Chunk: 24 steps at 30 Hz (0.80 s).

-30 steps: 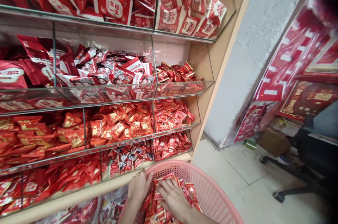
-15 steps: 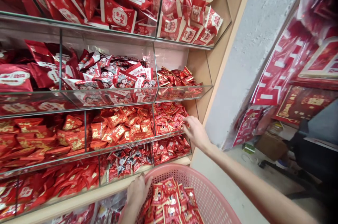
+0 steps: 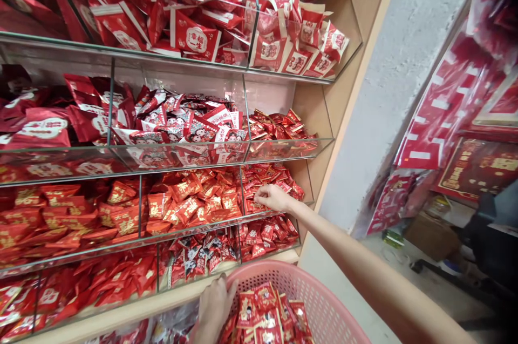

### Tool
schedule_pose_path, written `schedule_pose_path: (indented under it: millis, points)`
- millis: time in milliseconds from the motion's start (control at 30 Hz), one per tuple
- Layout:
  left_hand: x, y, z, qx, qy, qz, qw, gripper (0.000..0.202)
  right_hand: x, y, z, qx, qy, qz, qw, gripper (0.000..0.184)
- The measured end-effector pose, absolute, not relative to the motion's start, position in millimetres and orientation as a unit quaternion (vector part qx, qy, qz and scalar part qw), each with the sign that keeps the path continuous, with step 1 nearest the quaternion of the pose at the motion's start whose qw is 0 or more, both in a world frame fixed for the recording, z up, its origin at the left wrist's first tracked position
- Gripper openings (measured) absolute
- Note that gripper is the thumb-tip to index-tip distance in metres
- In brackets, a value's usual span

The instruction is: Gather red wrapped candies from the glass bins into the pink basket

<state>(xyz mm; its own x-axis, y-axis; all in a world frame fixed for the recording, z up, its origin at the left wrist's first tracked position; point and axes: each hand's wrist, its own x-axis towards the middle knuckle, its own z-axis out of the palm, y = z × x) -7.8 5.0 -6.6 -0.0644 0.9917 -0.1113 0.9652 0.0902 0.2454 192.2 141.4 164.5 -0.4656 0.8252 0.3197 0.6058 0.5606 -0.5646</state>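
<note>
My right hand (image 3: 273,199) is inside the right-end compartment of the third shelf, over small red packets (image 3: 275,174). Its fingers are curled together at the packets; whatever is between them is hidden. My left hand (image 3: 215,299) grips the left rim of a pink perforated plastic basket (image 3: 319,298), with the thumb along the inner side. Inside the basket lies a heap of red and gold square packets (image 3: 263,314). Below my right hand, another compartment holds red twisted-wrap packets (image 3: 267,237).
Glass-divided shelves hold orange-red packets (image 3: 186,203), patterned pouches (image 3: 202,128) and larger red-and-white bags (image 3: 196,36). A wooden side panel (image 3: 348,79) ends the shelving. Beyond the grey wall (image 3: 388,63) hang red goods (image 3: 429,128); a cardboard box (image 3: 431,233) sits on the floor.
My right hand has moved left, from the compartment's right edge to over its packets, and its fingers have drawn together. My left hand stays at the basket rim. The view has shifted slightly.
</note>
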Motion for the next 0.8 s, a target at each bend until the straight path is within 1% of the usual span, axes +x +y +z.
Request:
schedule_pose_path:
  millis: [100, 233, 333, 433, 567, 667, 733, 800]
  points:
    - [-8, 5, -6, 0.673, 0.727, 0.05, 0.125, 0.05, 194, 143, 157, -0.417, -0.84, 0.194, 0.287, 0.022]
    - [-6, 5, -3, 0.671, 0.729, 0.044, 0.133, 0.051, 194, 141, 156, -0.407, -0.854, 0.189, 0.263, 0.028]
    - [-6, 5, -4, 0.67, 0.73, 0.042, 0.132, 0.051, 192, 139, 160, -0.417, -0.851, 0.198, 0.252, 0.031]
    - [-7, 6, -10, 0.672, 0.729, 0.045, 0.118, 0.05, 193, 139, 163, -0.438, -0.841, 0.222, 0.227, 0.039]
    - [-9, 9, -19, 0.681, 0.723, 0.052, 0.102, 0.049, 192, 139, 170, -0.454, -0.841, 0.24, 0.168, 0.048]
    - [-10, 10, -19, 0.683, 0.721, 0.048, 0.105, 0.05, 185, 136, 183, -0.503, -0.827, 0.23, 0.101, 0.053]
    - [-9, 10, -18, 0.681, 0.722, 0.049, 0.108, 0.05, 177, 134, 193, -0.535, -0.816, 0.211, 0.05, 0.052]
    - [-9, 10, -17, 0.681, 0.723, 0.052, 0.11, 0.051, 169, 133, 202, -0.558, -0.807, 0.192, -0.004, 0.047]
